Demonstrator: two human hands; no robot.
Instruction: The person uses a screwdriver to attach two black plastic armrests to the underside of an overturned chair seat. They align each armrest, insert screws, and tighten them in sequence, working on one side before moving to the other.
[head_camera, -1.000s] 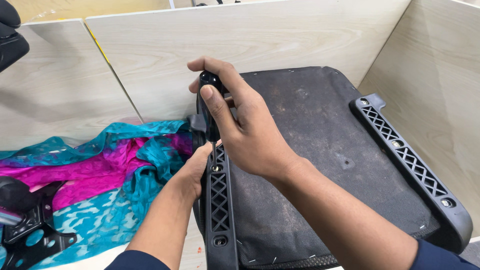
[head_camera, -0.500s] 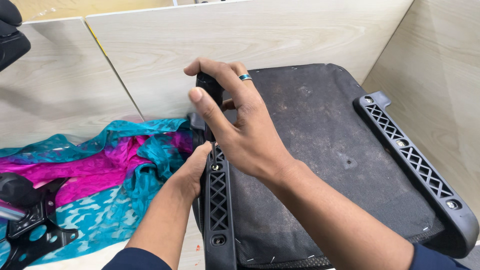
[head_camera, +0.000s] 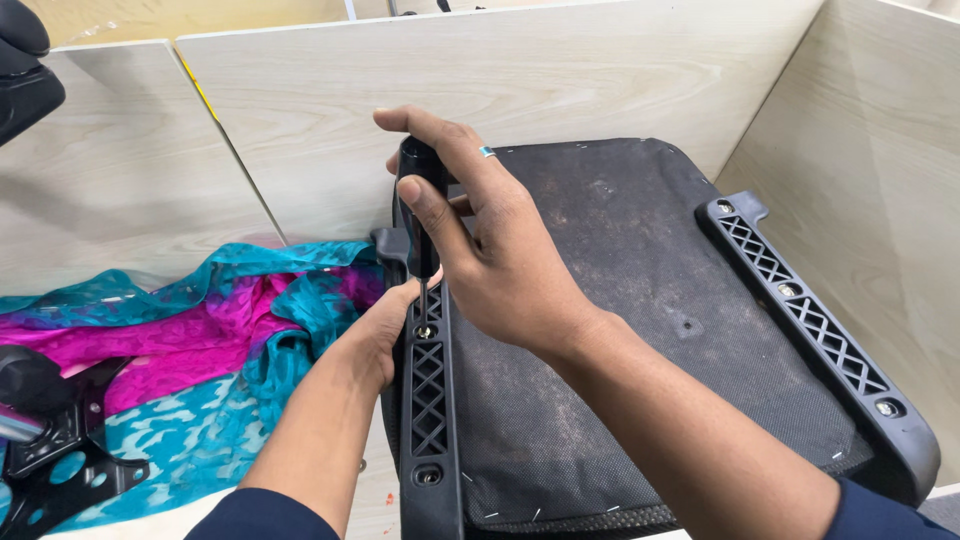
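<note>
An upturned black chair seat (head_camera: 600, 330) lies in front of me, its fabric underside facing up. Black latticed plastic brackets run along its left (head_camera: 428, 400) and right (head_camera: 810, 320) edges. My right hand (head_camera: 490, 250) grips the black handle of a screwdriver (head_camera: 420, 210), held upright with its thin shaft down in a screw hole of the left bracket. My left hand (head_camera: 385, 325) rests against the left bracket beside the shaft, fingertips touching it near the screw.
A teal and magenta patterned cloth (head_camera: 190, 360) is spread at the left. A black metal chair part (head_camera: 55, 450) lies on it at the lower left. Pale wooden partition panels (head_camera: 560, 70) wall in the back and right. A black object (head_camera: 25, 70) shows at top left.
My right hand has turned around the screwdriver handle, fingers shifting over its top. The left hand stays against the bracket.
</note>
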